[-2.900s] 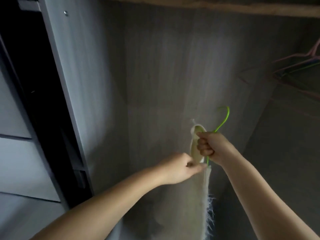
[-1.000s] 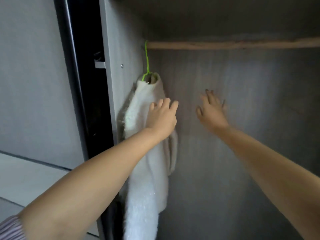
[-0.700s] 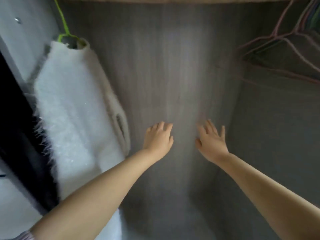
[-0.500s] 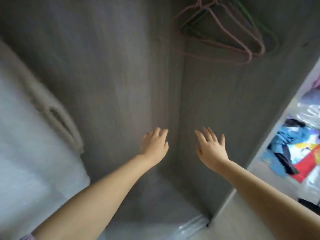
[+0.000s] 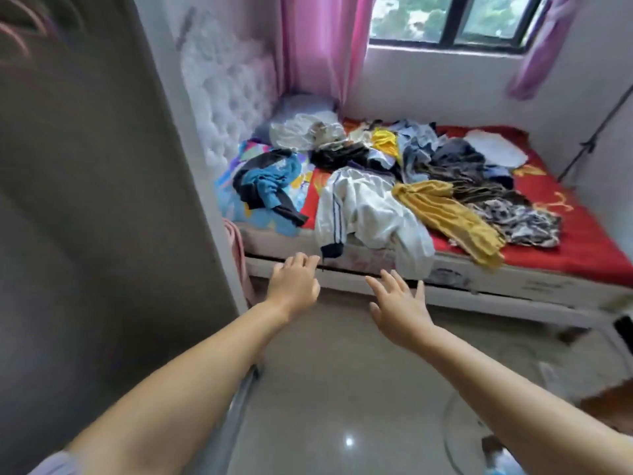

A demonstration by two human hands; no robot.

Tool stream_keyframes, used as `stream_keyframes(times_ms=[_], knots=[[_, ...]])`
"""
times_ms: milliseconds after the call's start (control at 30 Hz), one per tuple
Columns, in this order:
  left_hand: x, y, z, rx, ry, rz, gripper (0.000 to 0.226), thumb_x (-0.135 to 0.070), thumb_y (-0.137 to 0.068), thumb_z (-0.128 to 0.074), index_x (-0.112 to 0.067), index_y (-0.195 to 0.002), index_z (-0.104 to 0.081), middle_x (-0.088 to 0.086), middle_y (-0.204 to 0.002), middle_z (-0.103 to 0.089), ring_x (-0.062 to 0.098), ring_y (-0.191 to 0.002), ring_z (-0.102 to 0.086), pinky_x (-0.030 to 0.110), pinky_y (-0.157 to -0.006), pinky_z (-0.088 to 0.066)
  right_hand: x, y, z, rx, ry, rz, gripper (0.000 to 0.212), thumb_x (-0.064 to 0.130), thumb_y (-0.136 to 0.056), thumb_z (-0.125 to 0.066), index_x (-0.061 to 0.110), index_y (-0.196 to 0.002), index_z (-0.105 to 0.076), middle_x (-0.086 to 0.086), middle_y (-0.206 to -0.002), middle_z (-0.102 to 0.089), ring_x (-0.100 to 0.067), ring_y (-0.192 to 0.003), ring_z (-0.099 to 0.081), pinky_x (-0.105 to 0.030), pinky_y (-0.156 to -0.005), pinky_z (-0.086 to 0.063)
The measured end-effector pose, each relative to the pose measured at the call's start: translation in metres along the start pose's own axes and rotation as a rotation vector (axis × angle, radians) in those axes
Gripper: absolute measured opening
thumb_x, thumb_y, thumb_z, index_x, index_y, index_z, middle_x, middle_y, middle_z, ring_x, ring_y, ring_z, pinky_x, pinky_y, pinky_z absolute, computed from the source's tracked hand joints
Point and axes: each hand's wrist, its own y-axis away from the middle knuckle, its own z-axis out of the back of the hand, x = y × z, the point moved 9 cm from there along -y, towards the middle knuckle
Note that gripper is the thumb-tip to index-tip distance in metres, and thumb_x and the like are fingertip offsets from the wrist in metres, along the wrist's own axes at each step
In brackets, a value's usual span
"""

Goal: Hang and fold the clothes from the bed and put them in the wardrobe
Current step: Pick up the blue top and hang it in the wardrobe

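A heap of clothes lies on the bed (image 5: 579, 248) with its red sheet: a white jacket with dark stripes (image 5: 363, 214) hangs over the near edge, a mustard garment (image 5: 445, 214) lies to its right, a blue and black one (image 5: 267, 183) to its left. Both arms stretch out over the floor, short of the bed. My left hand (image 5: 294, 286) and my right hand (image 5: 399, 305) are empty, fingers straight and spread. The wardrobe's grey side wall (image 5: 102, 200) fills the left; pink hangers (image 5: 17, 32) blur at its top.
A glossy tiled floor (image 5: 342, 389) lies between me and the bed. A white padded headboard (image 5: 226, 94), pink curtains (image 5: 322, 42) and a window (image 5: 455, 18) stand behind the bed. A fan's round guard (image 5: 472, 437) sits at the lower right, a dark stand (image 5: 592, 138) at the right wall.
The white fluffy garment on the green hanger was hung on the wardrobe rail and let go. The view then swung right, from the wardrobe's inside to the bed; both hands stayed empty.
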Motion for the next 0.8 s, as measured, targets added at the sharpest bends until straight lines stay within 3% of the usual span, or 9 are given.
stream_keyframes(times_ms=[200,567,800], knots=[[-0.15,0.007,-0.055,0.144,-0.006,-0.386,0.047,-0.023,-0.095,-0.046,-0.016,-0.14,-0.038,0.009,-0.132,-0.048,0.028,-0.119,-0.046,0.038,-0.096,-0.035,-0.123,0.11,-0.026,0.003,-0.156,-0.425,0.054,0.029,-0.099,-0.036,0.026,-0.15,-0.021,-0.006,-0.16,-0.011,-0.021,-0.148,-0.001,-0.062,-0.112,0.0],[-0.354,0.146,-0.161,0.424,-0.041,-0.954,0.047,-0.022,-0.091,-0.046,-0.019,-0.138,-0.041,0.008,-0.129,-0.05,0.028,-0.119,-0.049,0.036,-0.098,-0.034,-0.207,0.391,-0.102,0.1,-0.445,-1.158,0.048,0.023,-0.1,-0.034,0.022,-0.148,-0.026,-0.007,-0.158,-0.013,-0.022,-0.146,-0.009,-0.063,-0.114,0.001],[-0.493,0.189,-0.204,0.478,-0.081,-1.184,0.046,-0.022,-0.092,-0.045,-0.02,-0.137,-0.042,0.006,-0.131,-0.049,0.026,-0.122,-0.047,0.036,-0.1,-0.033,-0.291,0.488,-0.147,0.109,-0.534,-1.358,0.05,0.024,-0.101,-0.03,0.023,-0.15,-0.022,-0.008,-0.159,-0.015,-0.027,-0.145,-0.015,-0.061,-0.115,0.0]])
